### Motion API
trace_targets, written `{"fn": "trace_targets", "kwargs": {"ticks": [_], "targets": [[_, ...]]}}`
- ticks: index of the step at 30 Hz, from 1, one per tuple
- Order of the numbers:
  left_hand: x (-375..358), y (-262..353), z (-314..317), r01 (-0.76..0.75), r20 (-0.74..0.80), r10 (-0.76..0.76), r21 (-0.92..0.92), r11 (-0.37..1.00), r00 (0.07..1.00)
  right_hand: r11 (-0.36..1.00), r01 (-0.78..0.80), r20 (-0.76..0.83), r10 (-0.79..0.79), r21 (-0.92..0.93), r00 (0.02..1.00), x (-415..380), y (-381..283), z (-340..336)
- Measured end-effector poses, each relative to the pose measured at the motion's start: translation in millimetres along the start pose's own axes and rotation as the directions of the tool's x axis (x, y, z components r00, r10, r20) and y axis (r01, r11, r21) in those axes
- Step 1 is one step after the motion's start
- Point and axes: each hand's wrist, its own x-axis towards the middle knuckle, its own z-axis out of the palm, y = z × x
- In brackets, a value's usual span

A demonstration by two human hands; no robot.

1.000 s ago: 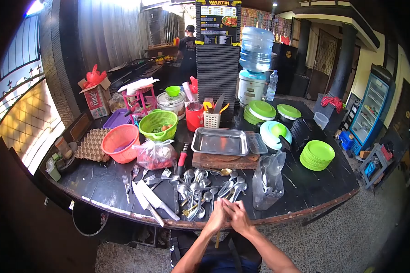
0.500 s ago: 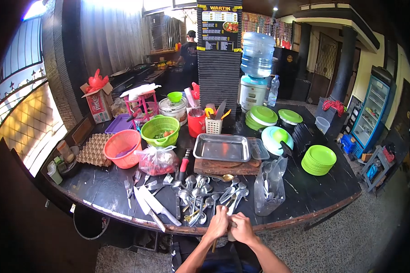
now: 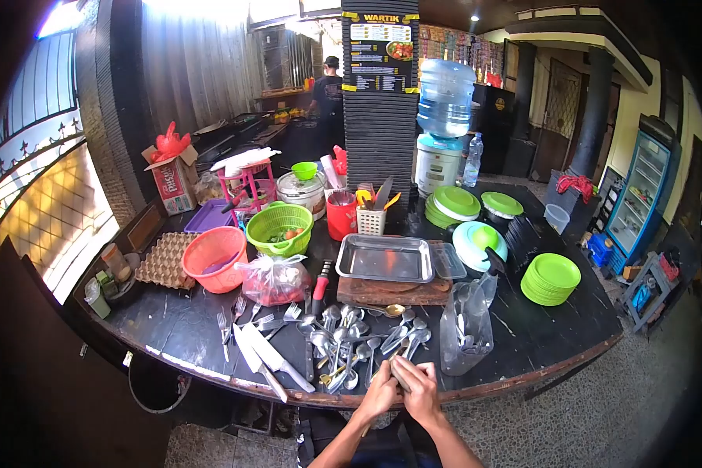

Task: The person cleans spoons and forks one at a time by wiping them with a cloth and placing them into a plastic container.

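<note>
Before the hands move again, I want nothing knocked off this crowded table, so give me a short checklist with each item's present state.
1. Both hands on one utensil: left hand and right hand meet around a thin utensil; ok.
2. What kind of utensil: cannot tell, hands cover it.
3. Spoon pile lies clear of the table edge: ok.
4. Knives with handles reaching the near edge: not ok.
5. Clear plastic bag of cutlery standing upright beside the right hand: ok.
6. Metal tray resting flat on the wooden board: ok.

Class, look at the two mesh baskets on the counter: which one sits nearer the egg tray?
The orange basket, right beside the egg tray; the green basket sits farther right.
</note>
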Motion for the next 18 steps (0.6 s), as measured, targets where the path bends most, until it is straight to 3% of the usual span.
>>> {"fn": "trace_targets", "kwargs": {"ticks": [1, 2, 3, 5, 6, 7, 8, 9, 11, 12, 15, 17, 18], "targets": [[0, 6, -5, 0.087, 0.061, -0.081, -0.106, 0.991, 0.995, 1.0, 0.005, 0.003, -0.005, 0.002, 1.0, -1, 2, -2], [-2, 12, -9, 0.048, 0.092, -0.057, 0.098, 0.994, 0.994, 1.0, 0.015, -0.019, -0.015, 0.005, 1.0, 1, 6, -2], [-4, 16, -12, -0.02, 0.127, 0.006, 0.112, 0.994, 0.992, 0.991, -0.102, -0.015, 0.104, 0.09, 0.994, 1, 9, -2], [-1, 15, -15, 0.038, 0.175, -0.075, 0.203, 0.978, 0.982, 0.92, -0.29, 0.028, 0.293, 0.263, 0.956, 6, 12, 1], [-1, 19, -7, 0.006, 0.055, -0.016, 0.183, 0.983, 0.998, 0.92, -0.294, 0.028, 0.297, 0.26, 0.954, 9, 10, 0], [-1, 24, -6, 0.007, 0.059, -0.017, 0.181, 0.983, 0.998, 0.786, -0.441, 0.109, 0.44, 0.433, 0.892, 10, 8, 0], [0, 29, -7, 0.118, 0.011, -0.12, 0.103, 0.988, 0.993, 0.598, -0.559, 0.215, 0.549, 0.574, 0.808, 11, 5, 1], [0, 32, -7, 0.223, -0.029, -0.222, 0.022, 0.975, 0.975, 0.598, -0.559, 0.213, 0.55, 0.575, 0.808, 10, 4, 7], [2, 8, -6, 0.215, -0.04, -0.219, -0.08, 0.973, 0.975, 0.404, -0.521, 0.206, 0.606, 0.752, 0.768, 2, 5, 23], [4, 8, -6, 0.208, -0.085, -0.22, -0.131, 0.969, 0.972, 0.402, -0.592, 0.248, 0.639, 0.699, 0.728, -1, 2, 24], [3, 8, -8, 0.3, -0.119, -0.331, -0.219, 0.928, 0.936, 0.557, -0.594, 0.186, 0.619, 0.581, 0.763, -8, -7, 31], [2, 8, -5, 0.28, -0.146, -0.4, -0.503, 0.818, 0.905, 0.594, -0.588, 0.158, 0.617, 0.549, 0.771, -4, -15, 23], [2, 14, -4, 0.301, -0.169, -0.458, -0.551, 0.778, 0.873, 0.635, -0.581, 0.135, 0.608, 0.51, 0.783, -2, -19, 19]]}}
